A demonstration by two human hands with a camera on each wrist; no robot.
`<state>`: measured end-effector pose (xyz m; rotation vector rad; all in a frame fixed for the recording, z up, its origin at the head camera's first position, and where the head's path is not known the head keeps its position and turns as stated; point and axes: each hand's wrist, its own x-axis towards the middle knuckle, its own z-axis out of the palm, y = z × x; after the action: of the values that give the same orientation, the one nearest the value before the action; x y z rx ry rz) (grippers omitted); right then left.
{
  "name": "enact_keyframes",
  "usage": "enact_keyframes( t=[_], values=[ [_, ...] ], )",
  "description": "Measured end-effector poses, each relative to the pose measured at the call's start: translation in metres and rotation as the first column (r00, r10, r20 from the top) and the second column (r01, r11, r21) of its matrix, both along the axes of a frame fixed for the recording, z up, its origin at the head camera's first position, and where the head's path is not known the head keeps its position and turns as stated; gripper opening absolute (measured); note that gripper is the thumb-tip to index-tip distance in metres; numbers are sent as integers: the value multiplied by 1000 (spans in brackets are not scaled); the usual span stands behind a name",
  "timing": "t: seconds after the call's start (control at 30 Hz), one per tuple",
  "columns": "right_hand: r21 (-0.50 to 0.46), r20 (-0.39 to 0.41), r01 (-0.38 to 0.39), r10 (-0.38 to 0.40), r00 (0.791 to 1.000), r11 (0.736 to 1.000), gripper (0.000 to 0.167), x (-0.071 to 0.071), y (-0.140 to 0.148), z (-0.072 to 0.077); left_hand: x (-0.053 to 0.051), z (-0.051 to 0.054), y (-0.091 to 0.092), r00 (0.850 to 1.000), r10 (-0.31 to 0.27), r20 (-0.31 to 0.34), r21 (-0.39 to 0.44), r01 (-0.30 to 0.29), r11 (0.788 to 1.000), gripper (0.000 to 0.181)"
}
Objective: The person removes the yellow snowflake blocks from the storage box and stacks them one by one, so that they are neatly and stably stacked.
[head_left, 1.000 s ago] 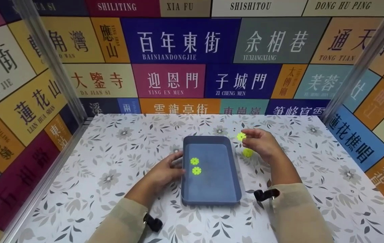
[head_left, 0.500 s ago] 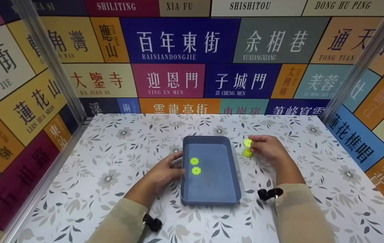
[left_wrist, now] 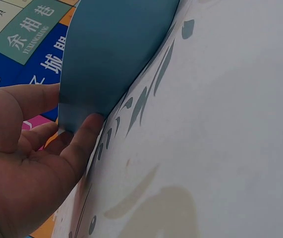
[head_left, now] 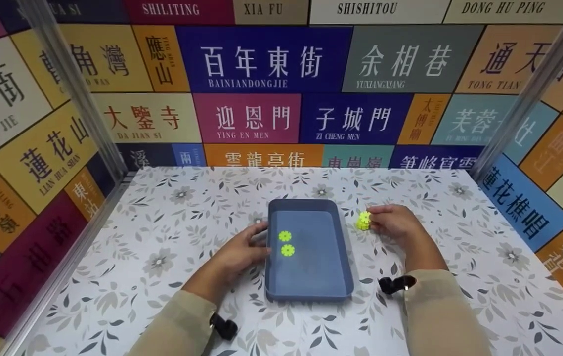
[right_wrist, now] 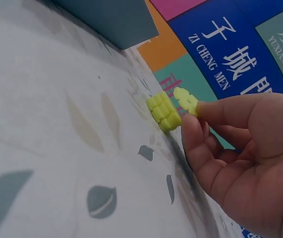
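Observation:
My left hand (head_left: 238, 252) is at the left wall of a blue-grey rectangular tray (head_left: 349, 267). In the left wrist view, its thumb meets the rim of the tray (left_wrist: 116, 44) and another finger touches the outer wall. Two yellow-green flower-shaped pieces (head_left: 287, 250) lie inside, near the left wall. Right of the tray, my right hand (head_left: 395, 222) pinches a similar flower-shaped piece (right_wrist: 186, 101) between thumb and finger. It is tilted close beside a short stack (right_wrist: 163, 111) of such pieces on the table. Whether they touch is unclear.
A white tablecloth (head_left: 162, 306) with leaf and flower prints covers the table. Behind it stands a backdrop (head_left: 266, 64) of coloured name signs. Clear upright edges (head_left: 113, 163) flank the table on both sides. Each sleeve cuff has a black clip-like device (head_left: 394, 285).
My right hand has moved slightly right and down, bringing the pinched flower-shaped piece from above and left of the stack down to it. My left hand and the tray have stayed in place.

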<state>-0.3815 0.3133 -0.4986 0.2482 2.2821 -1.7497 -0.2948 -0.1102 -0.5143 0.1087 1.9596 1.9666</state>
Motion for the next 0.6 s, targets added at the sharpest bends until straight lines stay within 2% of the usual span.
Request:
enact_keyframes(
  t=[0.2, 0.43, 0.6],
  values=[
    [-24, 17, 6, -6, 1000, 1000, 45, 1, 1, -2, 1, 2, 0, 1000, 9, 1, -17, -9, 1000, 82],
    [-43, -8, -11, 10, 1000, 999, 42, 1, 1, -5, 2, 0, 2, 1000, -1, 20, 68, 0, 998, 82],
    [-28, -8, -5, 5, 1000, 1000, 42, 2, -1, -3, 2, -1, 2, 1000, 8, 15, 57, -9, 998, 81]
  ],
)
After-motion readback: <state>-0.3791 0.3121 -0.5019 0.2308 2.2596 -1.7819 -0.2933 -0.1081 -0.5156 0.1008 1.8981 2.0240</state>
